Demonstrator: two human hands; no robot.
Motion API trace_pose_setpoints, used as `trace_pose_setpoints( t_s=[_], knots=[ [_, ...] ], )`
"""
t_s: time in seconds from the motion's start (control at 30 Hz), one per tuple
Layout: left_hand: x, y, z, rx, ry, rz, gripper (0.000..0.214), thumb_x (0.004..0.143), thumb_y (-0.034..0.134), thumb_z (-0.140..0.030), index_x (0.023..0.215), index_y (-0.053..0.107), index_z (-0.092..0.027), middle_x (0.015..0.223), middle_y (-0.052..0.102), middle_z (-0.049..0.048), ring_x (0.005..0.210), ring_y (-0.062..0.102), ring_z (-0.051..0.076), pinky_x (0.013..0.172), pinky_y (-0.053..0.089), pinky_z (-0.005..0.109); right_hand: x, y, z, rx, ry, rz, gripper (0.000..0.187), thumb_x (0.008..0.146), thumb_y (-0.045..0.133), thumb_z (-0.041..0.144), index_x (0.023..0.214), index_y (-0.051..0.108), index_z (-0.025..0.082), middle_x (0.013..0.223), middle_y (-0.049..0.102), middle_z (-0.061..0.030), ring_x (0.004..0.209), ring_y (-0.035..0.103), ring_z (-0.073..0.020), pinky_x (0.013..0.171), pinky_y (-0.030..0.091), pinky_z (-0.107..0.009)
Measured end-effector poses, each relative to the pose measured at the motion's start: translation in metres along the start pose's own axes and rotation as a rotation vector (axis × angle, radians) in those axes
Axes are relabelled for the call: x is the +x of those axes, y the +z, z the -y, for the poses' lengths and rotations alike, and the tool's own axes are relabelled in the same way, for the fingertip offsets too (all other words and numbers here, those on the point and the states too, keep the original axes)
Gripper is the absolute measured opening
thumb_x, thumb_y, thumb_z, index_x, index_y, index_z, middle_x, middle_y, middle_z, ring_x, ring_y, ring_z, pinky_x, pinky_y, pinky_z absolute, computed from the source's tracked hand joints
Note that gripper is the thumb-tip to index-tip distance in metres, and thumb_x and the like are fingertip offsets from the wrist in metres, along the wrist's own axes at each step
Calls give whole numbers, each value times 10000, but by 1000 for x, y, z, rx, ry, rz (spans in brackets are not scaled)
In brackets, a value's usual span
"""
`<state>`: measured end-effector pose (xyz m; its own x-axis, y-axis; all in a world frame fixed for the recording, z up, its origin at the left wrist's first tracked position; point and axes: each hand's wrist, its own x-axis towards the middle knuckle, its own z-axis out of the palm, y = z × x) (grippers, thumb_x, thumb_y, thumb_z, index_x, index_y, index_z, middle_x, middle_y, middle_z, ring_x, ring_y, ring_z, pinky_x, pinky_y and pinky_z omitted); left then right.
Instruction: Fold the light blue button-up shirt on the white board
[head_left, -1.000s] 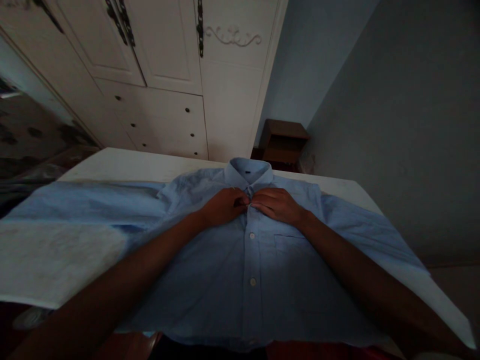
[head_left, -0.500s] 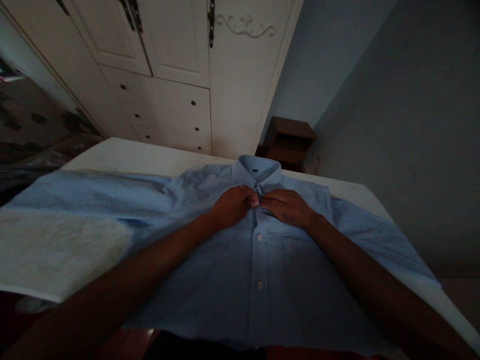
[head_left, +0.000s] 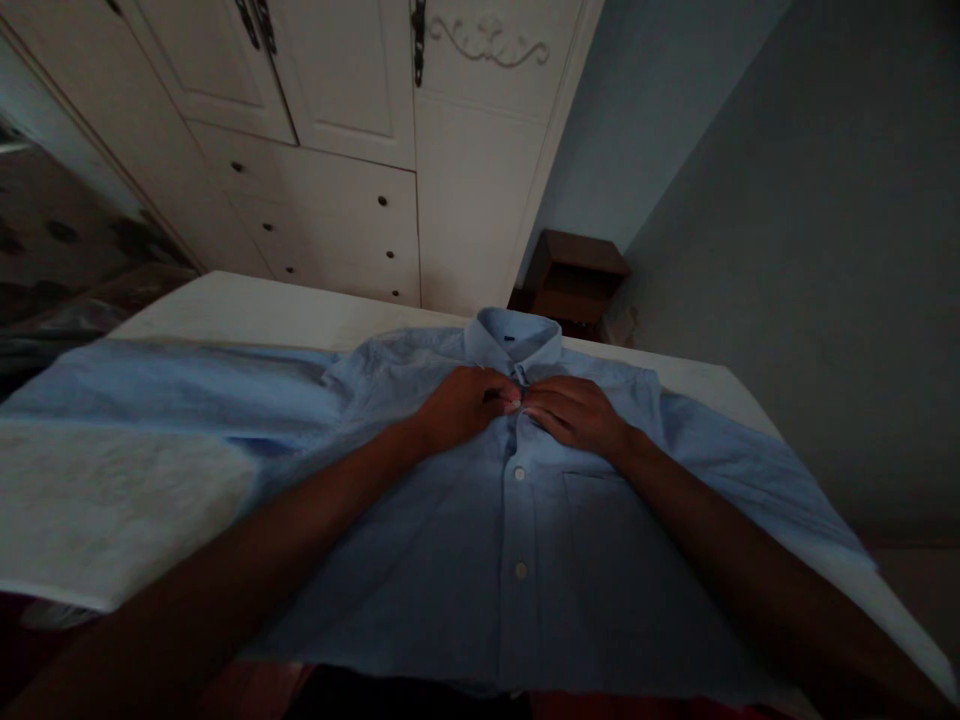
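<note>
A light blue button-up shirt (head_left: 465, 560) lies front-up on a white table (head_left: 247, 315), collar (head_left: 514, 338) at the far side, sleeves spread left and right. My left hand (head_left: 461, 405) and my right hand (head_left: 574, 412) meet at the placket just below the collar. Both have their fingers pinched on the shirt front around the top button, which the fingertips hide. Two white buttons (head_left: 519, 473) show lower down the closed placket. A chest pocket (head_left: 600, 510) lies under my right forearm.
A cream wardrobe (head_left: 352, 150) with drawers stands beyond the table. A brown wooden nightstand (head_left: 574, 275) sits in the corner by the grey wall. A dark patterned surface (head_left: 67, 250) lies at the far left.
Both hands have stayed pinched at the top of the placket, with only small finger shifts. The view has moved a little, so the shirt sits slightly higher and to the right.
</note>
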<state>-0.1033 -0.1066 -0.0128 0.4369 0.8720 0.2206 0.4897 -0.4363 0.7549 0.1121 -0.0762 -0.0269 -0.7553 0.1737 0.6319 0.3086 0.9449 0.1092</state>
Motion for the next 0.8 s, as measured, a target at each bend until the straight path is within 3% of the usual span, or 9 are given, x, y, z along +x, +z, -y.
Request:
trace_pose_setpoints(
  t_s=[0.4,0.63,0.8],
  knots=[
    [1,1,-3,0,-17,-27,120,803,605,-170,861,708,-192,928,743,4,891,670,151,877,500,304,0,-1,0,45,28,20,139,904,542,207,997,644,193,932,715,-71,848,675,-173,745,572,-302],
    [1,-4,0,-126,-30,39,169,778,567,-148,872,706,-164,891,750,29,833,695,145,811,542,281,0,-2,0,25,10,36,147,909,541,229,1005,649,199,928,726,-62,822,679,-170,724,569,-306],
    [-4,-9,-8,-161,-6,47,262,735,648,-205,991,648,-153,871,732,44,798,692,153,767,553,286,-2,0,-1,10,26,36,127,899,559,233,967,662,204,938,735,-64,832,689,-170,736,570,-302]
  ],
)
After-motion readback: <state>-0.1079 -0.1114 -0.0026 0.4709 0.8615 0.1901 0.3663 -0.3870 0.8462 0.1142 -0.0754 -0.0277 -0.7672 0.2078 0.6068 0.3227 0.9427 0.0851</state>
